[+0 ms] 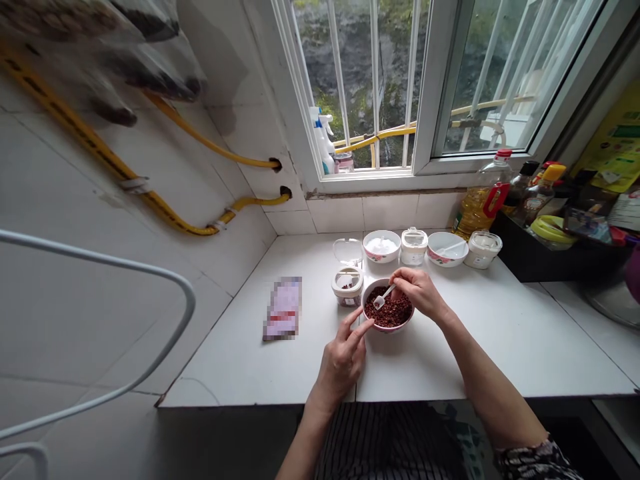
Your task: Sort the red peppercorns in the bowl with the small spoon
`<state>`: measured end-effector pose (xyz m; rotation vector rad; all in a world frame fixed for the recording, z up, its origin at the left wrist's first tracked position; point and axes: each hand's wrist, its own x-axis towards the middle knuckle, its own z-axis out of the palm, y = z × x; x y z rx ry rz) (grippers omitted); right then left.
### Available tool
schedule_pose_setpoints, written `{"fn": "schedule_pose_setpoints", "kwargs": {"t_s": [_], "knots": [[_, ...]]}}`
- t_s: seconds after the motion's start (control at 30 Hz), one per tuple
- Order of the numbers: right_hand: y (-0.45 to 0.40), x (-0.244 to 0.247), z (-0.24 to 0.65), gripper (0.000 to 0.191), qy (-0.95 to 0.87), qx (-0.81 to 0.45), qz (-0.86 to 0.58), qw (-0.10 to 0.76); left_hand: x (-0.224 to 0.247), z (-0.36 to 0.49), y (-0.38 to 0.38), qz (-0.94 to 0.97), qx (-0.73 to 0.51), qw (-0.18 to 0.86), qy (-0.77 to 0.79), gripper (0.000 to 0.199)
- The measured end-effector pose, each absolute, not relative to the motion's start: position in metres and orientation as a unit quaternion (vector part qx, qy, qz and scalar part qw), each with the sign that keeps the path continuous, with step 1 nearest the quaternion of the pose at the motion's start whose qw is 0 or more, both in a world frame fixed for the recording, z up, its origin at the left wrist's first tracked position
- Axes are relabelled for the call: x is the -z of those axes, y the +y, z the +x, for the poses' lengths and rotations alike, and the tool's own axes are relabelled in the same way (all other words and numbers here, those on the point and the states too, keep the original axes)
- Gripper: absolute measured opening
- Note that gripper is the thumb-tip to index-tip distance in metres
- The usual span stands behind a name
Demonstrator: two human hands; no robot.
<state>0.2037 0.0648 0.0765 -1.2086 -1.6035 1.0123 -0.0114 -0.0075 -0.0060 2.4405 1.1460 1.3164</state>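
A bowl (388, 329) of small reddish-brown dried pieces, perhaps peppercorns, sits on the white counter. In my right hand (416, 291) a small white spoon (383, 298) is pinched by its handle, its scoop end over the pieces with a few in it. My left hand (344, 353) touches the bowl's near-left rim with two outstretched fingers spread apart; its thumb is hidden. Just left of the bowl stands a small clear seasoning jar (347, 298) with its lid (349, 251) raised. Some reddish-brown pieces show inside its opening.
Behind are a bowl of white powder (381, 247), a lidded jar (414, 247), a bowl with a white spoon (447, 250) and another lidded jar (483, 250). A blurred purple packet (283, 308) lies left. An oil bottle (473, 207) and a black box (530, 257) of bottles stand right.
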Motion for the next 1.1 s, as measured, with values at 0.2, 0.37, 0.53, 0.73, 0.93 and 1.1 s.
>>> {"fn": "schedule_pose_setpoints", "kwargs": {"t_s": [0.2, 0.37, 0.53, 0.73, 0.93, 1.1], "knots": [[0.0664, -0.0722, 0.2014, 0.015, -0.665, -0.372, -0.493, 0.419, 0.0039, -0.0108, -0.0082, 0.814, -0.433, 0.076, 0.38, 0.05], [0.0672, -0.0709, 0.2008, 0.014, -0.661, -0.362, -0.502, 0.424, 0.0041, -0.011, -0.0082, 0.813, -0.431, 0.073, 0.384, 0.049], [0.0675, -0.0708, 0.1999, 0.014, -0.645, -0.381, -0.509, 0.423, 0.0044, -0.0105, -0.0076, 0.814, -0.437, 0.069, 0.378, 0.049], [0.0688, -0.0706, 0.1992, 0.012, -0.614, -0.415, -0.516, 0.43, 0.0043, -0.0106, -0.0087, 0.814, -0.43, 0.075, 0.383, 0.048], [0.0718, -0.0721, 0.2022, 0.009, -0.555, -0.486, -0.506, 0.448, 0.0046, -0.0107, -0.0086, 0.812, -0.437, 0.077, 0.379, 0.049], [0.071, -0.0708, 0.2008, 0.01, -0.578, -0.46, -0.506, 0.445, 0.0028, -0.0105, -0.0088, 0.814, -0.43, 0.073, 0.383, 0.049]]}}
